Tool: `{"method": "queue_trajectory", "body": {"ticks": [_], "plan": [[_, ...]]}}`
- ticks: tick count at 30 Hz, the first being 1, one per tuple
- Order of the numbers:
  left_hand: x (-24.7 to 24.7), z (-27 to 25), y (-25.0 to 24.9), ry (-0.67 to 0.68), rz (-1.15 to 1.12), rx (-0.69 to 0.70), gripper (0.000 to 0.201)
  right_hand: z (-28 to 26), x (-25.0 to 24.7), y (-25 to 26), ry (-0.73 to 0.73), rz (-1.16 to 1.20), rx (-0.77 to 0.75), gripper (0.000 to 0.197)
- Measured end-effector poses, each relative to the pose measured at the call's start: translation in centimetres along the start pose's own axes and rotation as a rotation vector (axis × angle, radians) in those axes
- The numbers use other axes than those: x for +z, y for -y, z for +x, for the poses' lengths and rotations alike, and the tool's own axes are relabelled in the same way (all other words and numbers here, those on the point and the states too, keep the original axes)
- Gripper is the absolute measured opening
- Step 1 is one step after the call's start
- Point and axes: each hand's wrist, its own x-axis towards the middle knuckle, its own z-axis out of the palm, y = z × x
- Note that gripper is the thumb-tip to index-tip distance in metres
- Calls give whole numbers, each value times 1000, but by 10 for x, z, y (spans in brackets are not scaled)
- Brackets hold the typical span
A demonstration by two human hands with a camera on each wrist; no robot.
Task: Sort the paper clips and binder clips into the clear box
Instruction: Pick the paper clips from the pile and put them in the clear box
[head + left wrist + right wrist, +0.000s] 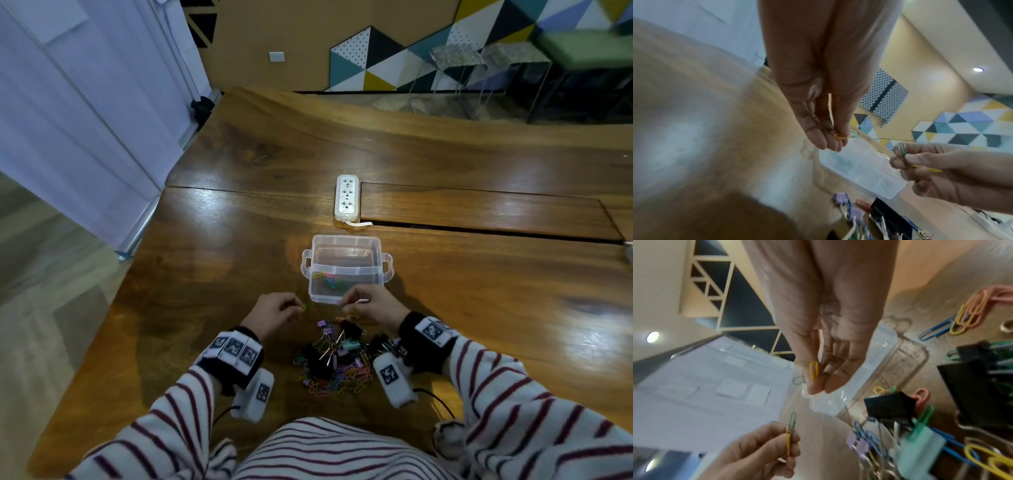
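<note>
Left hand (pixel 274 313) pinching yellow and green paper clips (pixel 791 430), fingers curled, just before the near wall of the clear box (pixel 346 270). Right hand (pixel 368 305) pinching two more, yellow and green (pixel 813 372), at the box's near rim. A few clips already inside; mixed pile of clips (pixel 337 359) near, between the wrists. Risk: thin clips hooked together, so one dropping outside the rim on the table (pixel 205 274).

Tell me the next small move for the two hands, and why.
Probably carry both hands forward over the clear box and let go. The left hand and right hand each pinch paper clips just short of its near wall; a few clips already lie inside.
</note>
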Motion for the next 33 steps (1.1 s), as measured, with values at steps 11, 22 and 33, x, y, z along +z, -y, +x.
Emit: {"method": "queue_trajectory", "body": {"ticks": [11, 22, 33], "plan": [[-10, 34, -34, 22, 312, 278, 31, 29, -22, 26, -227, 296, 53, 14], [20, -39, 33, 184, 434, 42, 35, 8, 23, 7, 83, -977, -371, 22], [65, -47, 23, 76, 444, 64, 35, -6, 66, -25, 306, -1368, -475, 55]]}}
